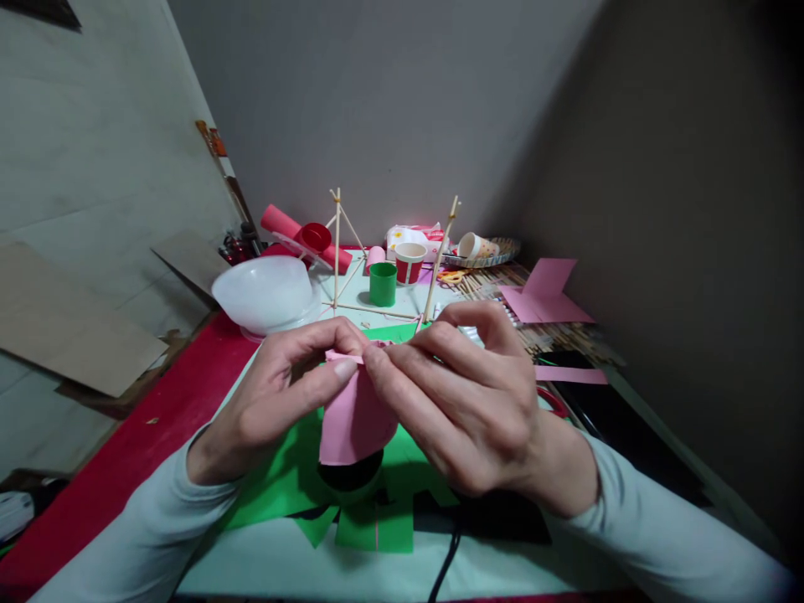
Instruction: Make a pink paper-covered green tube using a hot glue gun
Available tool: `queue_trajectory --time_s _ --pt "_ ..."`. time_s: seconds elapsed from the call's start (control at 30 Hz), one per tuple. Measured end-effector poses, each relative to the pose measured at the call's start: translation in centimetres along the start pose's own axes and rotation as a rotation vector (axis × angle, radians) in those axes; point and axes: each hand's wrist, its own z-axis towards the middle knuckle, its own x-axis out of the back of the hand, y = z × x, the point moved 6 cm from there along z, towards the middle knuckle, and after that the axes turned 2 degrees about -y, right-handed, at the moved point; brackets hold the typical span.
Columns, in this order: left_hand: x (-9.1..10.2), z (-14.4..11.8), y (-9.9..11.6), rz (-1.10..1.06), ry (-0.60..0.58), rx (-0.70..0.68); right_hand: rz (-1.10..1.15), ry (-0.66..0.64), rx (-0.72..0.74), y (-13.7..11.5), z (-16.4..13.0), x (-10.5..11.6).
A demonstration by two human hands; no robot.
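Between both hands hangs a piece of pink paper, its top edge folded or crimped. My left hand pinches that edge between thumb and forefinger. From the other side, my right hand grips the same edge with its fingertips pressed together, and its curled fingers hide part of the paper. Right below the pink paper is a round thing with a dark top, partly covered. Around it lie cut pieces of green paper on the pale table cover.
Behind the hands stand a green paper cylinder, a red and white cup and a frame of wooden sticks. Left is a translucent bowl. To the right lie folded pink paper, many thin sticks and red-handled scissors.
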Motion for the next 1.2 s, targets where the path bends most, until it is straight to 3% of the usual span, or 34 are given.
queue_trajectory --time_s 0.17,0.3,0.4,0.53,0.63,0.73,0.83,1.2 --pt "0.2 0.1 0.6 0.085 0.013 -0.059 0.149 -0.054 -0.059 1.4 0.1 -0.2" --pt "0.7 0.0 0.5 -0.018 -0.004 -0.042 0.573 -0.206 -0.182 3.5 0.3 -0.6" --pt "0.7 0.1 0.5 -0.113 -0.049 -0.008 0.857 -0.221 -0.262 4.4 0.1 -0.7" --pt "0.5 0.3 0.9 -0.109 -0.083 -0.004 0.961 -0.197 -0.366 4.5 -0.1 -0.8" --pt "0.3 0.2 1.5 0.042 -0.069 -0.109 1.013 -0.197 -0.450 4.2 0.0 -0.8" --pt "-0.1 0.1 1.8 0.142 -0.070 -0.171 1.036 -0.217 -0.500 4.0 0.1 -0.9" --pt "-0.2 0.2 1.6 0.143 -0.076 -0.122 0.991 -0.237 -0.515 3.8 0.1 -1.0" --pt "-0.9 0.2 0.4 -0.149 -0.096 -0.016 0.586 -0.187 -0.404 1.9 0.1 -0.7"
